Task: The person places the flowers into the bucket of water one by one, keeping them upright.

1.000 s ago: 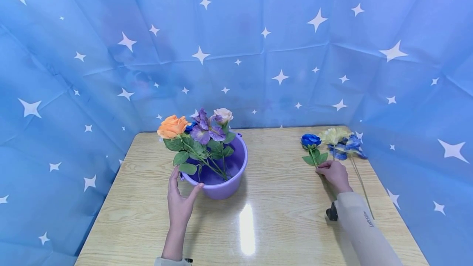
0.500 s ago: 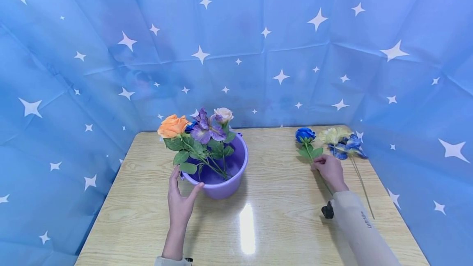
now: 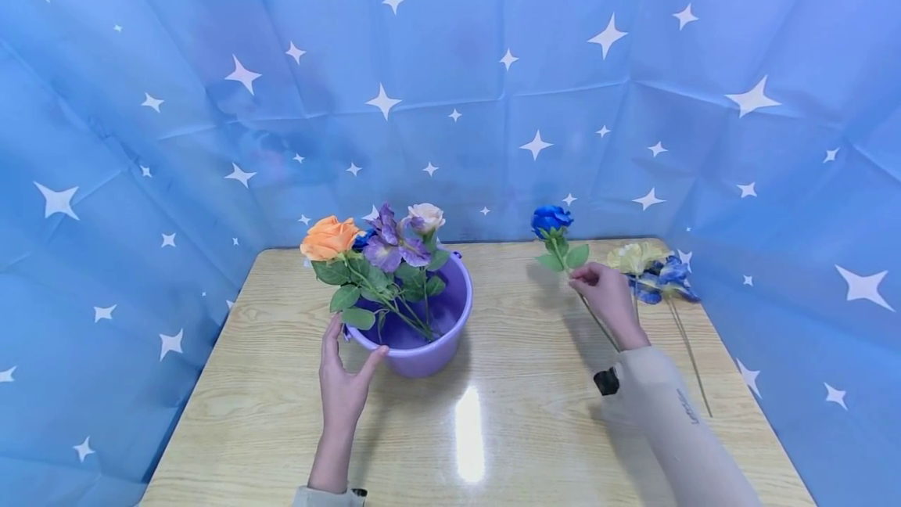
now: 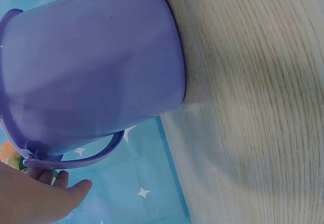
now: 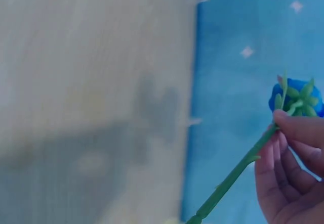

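A purple bucket (image 3: 422,362) stands on the table with several artificial flowers leaning in it: an orange rose (image 3: 329,239), a purple iris (image 3: 394,241), a pale pink rose (image 3: 425,218), and a partly hidden blue bloom. Spread at its near left rim is my left hand (image 3: 341,393), thumb and fingers apart; in the left wrist view the fingers lie beside the bucket handle (image 4: 83,161). My right hand (image 3: 608,300) pinches the green stem (image 5: 230,183) of a blue rose (image 3: 551,221) between thumb and fingers, bloom up and tilted left, raised over the table.
Right of my right hand, a pale yellow flower (image 3: 633,258) and a blue iris-like flower (image 3: 669,276) lie on the wooden table (image 3: 535,429), long stems toward me. A blue star-printed cloth (image 3: 479,45) hangs behind and at both sides.
My right hand has lifted the blue rose off the table and carried it leftward, away from the two other flowers. My left hand and the bucket stay in place.
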A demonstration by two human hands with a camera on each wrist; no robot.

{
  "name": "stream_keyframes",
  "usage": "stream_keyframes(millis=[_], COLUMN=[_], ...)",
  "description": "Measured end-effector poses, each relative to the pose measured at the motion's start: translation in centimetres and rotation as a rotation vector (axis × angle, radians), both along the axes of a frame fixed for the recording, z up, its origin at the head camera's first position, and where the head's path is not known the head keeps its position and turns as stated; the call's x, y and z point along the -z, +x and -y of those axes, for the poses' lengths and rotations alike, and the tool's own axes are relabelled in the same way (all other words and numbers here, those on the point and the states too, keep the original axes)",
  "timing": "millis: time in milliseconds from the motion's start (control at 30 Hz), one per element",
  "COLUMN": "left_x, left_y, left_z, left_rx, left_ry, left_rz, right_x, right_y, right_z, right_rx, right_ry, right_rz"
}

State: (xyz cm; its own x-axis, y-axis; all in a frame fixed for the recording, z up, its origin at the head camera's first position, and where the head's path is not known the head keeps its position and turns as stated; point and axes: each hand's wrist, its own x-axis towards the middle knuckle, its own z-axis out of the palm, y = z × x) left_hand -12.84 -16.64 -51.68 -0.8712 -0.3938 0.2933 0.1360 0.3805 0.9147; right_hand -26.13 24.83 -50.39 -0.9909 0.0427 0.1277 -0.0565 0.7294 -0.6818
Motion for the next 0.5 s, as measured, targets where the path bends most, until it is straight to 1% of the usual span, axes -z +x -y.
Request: stream_keyframes(millis=[133, 233, 367, 500], left_x=[-0.1, -0.1, 0.0, 0.1], left_y=[0.1, 0.0, 0.0, -0.1], left_z=[0.0, 0.1, 0.1, 0.1], left_rx=[-0.003, -0.004, -0.002, 0.002], left_ry=[-0.008, -0.008, -0.002, 0.004], left_rz=[0.002, 0.002, 0.003, 0.004], right_x=[-2.3, -4.3, -7.3, -9.9], right_y=[-0.7, -1.2, -1.4, -1.5], right_z=[2.5, 4.6, 7.7, 10.7], right_rx=[-0.038, -0.075, -0.124, -0.185], right_ry=[-0.021, -0.059, -0.130, -0.183], right_rz=[-0.087, -0.137, -0.180, -0.251])
